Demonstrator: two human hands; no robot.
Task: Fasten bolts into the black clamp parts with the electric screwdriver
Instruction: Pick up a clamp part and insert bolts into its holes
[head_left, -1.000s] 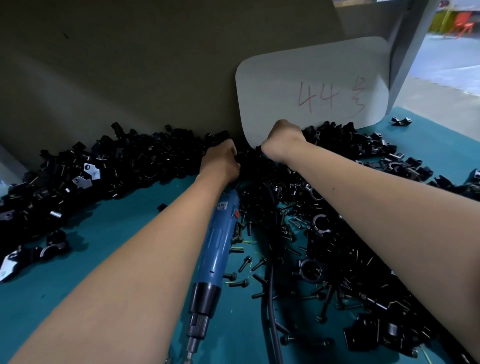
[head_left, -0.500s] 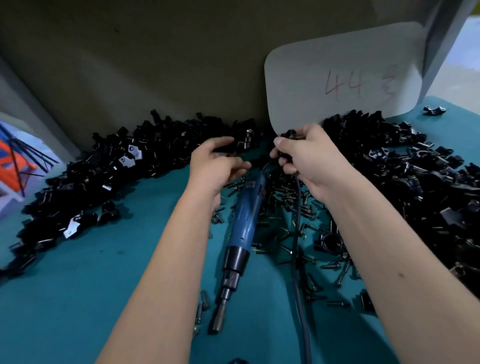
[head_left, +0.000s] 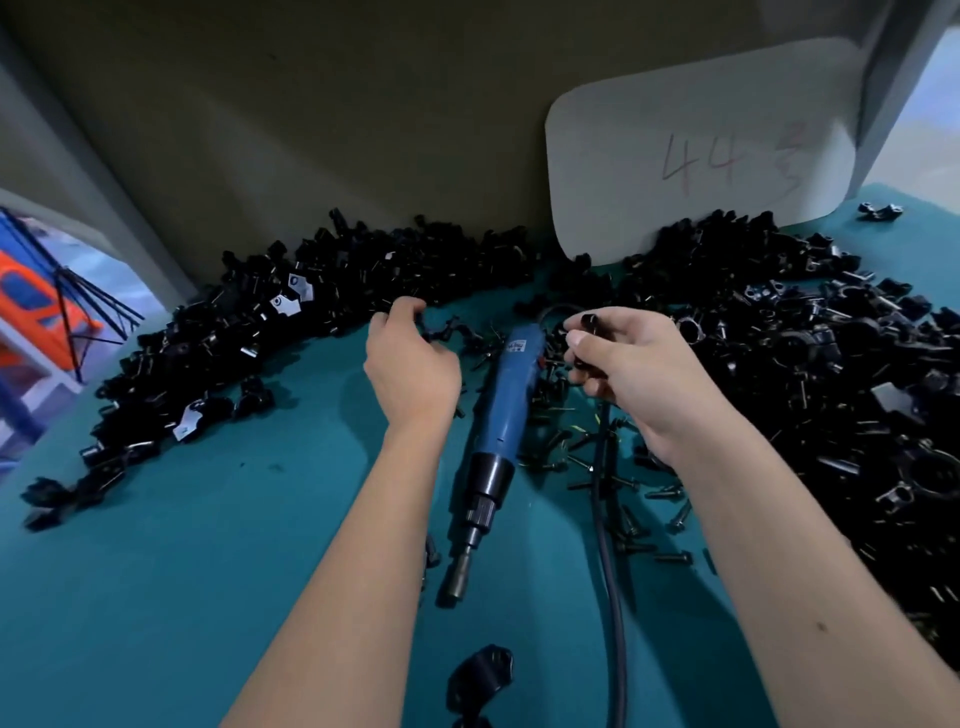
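Black clamp part (head_left: 592, 332), we are pinching it in the right hand (head_left: 623, 364); left hand (head_left: 410, 364), curled empty at nine o'clock, risks snagging the idle blue-bodied electric screwdriver (head_left: 501, 415).

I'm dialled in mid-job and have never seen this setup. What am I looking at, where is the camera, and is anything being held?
There is no machine here: a person works with two bare hands, filmed by a camera on their head that looks down at a teal table. The blue electric screwdriver lies between the arms, untouched, with its black cable running toward the viewer. Piles of black clamp parts ring the workspace, and loose bolts are scattered beside the tool. The right hand pinches a small black part. The left hand is curled over the table; I cannot tell whether it holds anything. A white card reads 44.
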